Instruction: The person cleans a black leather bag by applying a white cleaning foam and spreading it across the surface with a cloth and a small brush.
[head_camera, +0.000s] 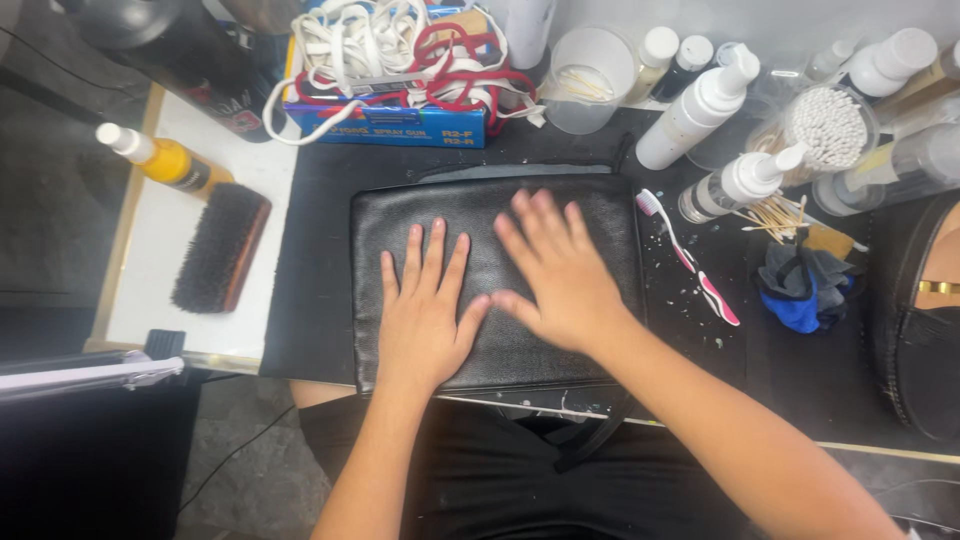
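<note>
Head view is showing your two hands, left hand and right hand, lying flat with fingers spread, gripping nothing, on one black leather bag mid-frame; one toothbrush is lying just right.

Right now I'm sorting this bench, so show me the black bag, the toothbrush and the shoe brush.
Black bag (590, 205): head view, bare leather near its upper right corner.
Toothbrush (687, 257): head view, middle of the handle.
Shoe brush (215, 250): head view, centre of the dark bristles.
</note>
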